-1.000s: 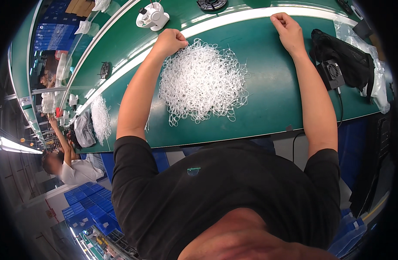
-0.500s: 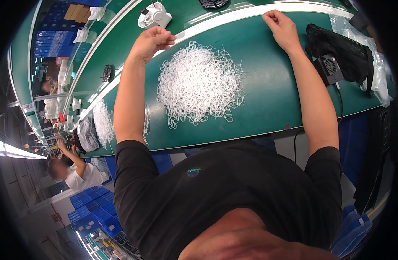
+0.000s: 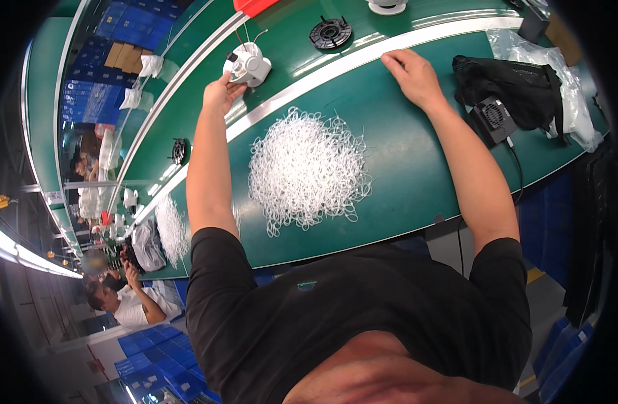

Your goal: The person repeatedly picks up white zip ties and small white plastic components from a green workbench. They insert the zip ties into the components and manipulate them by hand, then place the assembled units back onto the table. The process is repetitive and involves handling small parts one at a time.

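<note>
Now left hand (image 3: 220, 91) on white device (image 3: 249, 66)

One head-worn fisheye looks steeply down, close over the green workbench (image 3: 403, 168).

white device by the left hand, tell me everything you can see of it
The small white plastic device looks like a rounded housing with a short cylindrical part facing left and dark spots on that side. Thin wires stick up from its top. It stands upright on the green conveyor belt, beyond the pale strip that edges the work table. The left hand reaches up to it, fingers touching its lower left side. Whether they truly grip it cannot be told.
</note>
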